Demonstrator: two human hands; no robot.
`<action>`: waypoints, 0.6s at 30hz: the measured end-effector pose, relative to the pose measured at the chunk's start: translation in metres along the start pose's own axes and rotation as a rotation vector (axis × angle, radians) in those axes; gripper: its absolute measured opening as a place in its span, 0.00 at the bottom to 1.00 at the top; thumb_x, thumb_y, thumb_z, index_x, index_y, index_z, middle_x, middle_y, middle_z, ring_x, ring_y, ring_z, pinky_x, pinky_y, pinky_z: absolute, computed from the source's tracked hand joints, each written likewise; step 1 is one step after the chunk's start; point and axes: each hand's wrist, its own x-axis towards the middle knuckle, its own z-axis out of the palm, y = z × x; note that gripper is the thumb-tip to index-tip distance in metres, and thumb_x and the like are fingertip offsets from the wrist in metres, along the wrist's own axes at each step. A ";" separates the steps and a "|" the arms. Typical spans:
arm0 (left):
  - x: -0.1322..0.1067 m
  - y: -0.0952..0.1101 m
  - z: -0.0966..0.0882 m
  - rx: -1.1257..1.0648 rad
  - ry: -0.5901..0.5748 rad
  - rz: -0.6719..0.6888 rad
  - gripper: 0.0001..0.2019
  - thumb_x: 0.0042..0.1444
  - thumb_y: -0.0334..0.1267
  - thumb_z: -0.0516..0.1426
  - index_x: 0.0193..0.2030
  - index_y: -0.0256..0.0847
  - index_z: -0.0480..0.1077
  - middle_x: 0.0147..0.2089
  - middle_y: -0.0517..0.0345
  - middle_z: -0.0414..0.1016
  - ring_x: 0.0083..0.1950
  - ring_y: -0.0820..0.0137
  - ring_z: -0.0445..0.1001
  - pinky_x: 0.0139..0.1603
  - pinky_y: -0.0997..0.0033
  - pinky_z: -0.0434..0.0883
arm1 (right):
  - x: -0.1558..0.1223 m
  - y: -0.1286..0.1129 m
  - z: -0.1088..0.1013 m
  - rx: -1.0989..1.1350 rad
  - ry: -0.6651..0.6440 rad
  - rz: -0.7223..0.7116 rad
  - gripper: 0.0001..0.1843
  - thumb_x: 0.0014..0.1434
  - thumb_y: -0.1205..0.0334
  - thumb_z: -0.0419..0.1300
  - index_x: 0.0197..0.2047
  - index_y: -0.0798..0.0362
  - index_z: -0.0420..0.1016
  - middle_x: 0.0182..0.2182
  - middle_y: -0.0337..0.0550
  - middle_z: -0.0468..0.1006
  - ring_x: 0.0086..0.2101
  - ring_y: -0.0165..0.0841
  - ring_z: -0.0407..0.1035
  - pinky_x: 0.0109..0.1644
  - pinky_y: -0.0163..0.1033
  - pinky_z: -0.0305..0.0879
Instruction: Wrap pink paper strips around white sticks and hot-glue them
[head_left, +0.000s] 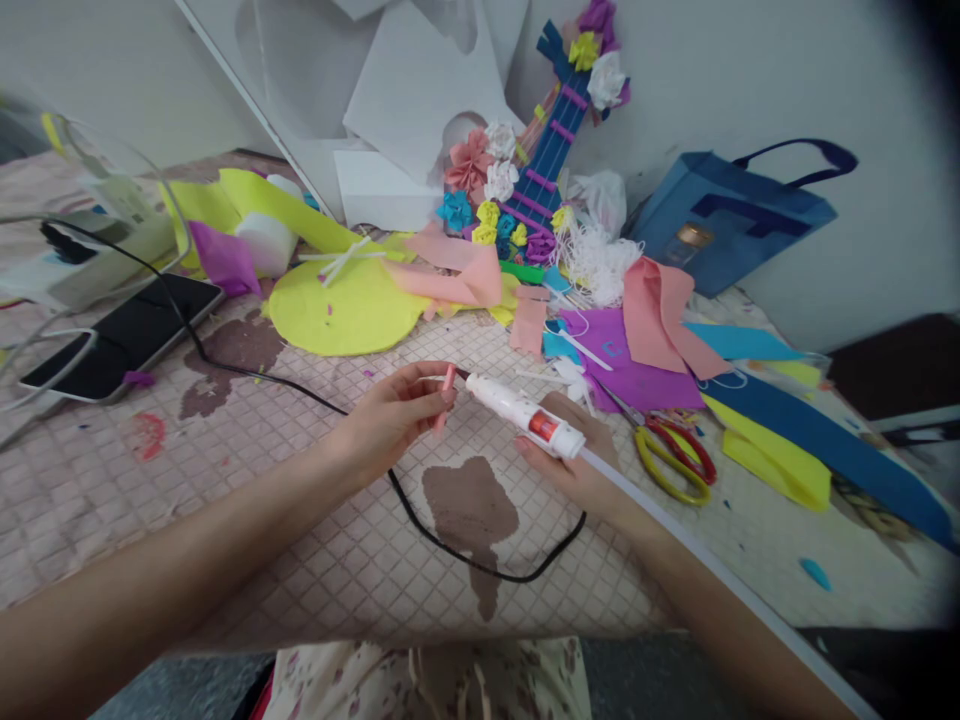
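My left hand [401, 415] pinches a small folded strip of pink paper [448, 383] between thumb and fingers. My right hand [574, 450] is wrapped round a white hot glue gun [510, 402] with a red label. The gun's nozzle points left and is close to the pink strip; whether they touch I cannot tell. A long white glue stick [675, 535] sticks out of the gun's back end and runs along my right forearm. The gun's black cord [480, 565] loops across the table below both hands.
Scissors [675, 460] with yellow and red handles lie right of my right hand. Yellow [345, 310], pink and purple paper [630, 360] is spread behind. A flower-covered blue paper guitar [551, 150] leans on the wall beside a blue bag [727, 220]. A phone [124, 335] lies left.
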 end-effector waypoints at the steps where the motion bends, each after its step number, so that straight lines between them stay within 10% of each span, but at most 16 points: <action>1: 0.000 0.000 0.000 0.004 -0.004 0.003 0.15 0.48 0.30 0.64 0.44 0.37 0.71 0.37 0.57 0.73 0.29 0.80 0.67 0.28 0.80 0.64 | 0.000 0.000 0.000 -0.003 -0.001 0.002 0.09 0.61 0.61 0.55 0.31 0.49 0.57 0.26 0.37 0.64 0.29 0.32 0.64 0.30 0.37 0.60; 18: -0.002 0.002 0.003 0.016 0.015 0.004 0.14 0.49 0.29 0.63 0.44 0.37 0.71 0.36 0.57 0.72 0.30 0.79 0.66 0.29 0.78 0.62 | -0.001 -0.001 -0.001 -0.004 -0.034 0.072 0.08 0.60 0.59 0.55 0.31 0.49 0.59 0.27 0.39 0.65 0.29 0.34 0.65 0.31 0.38 0.62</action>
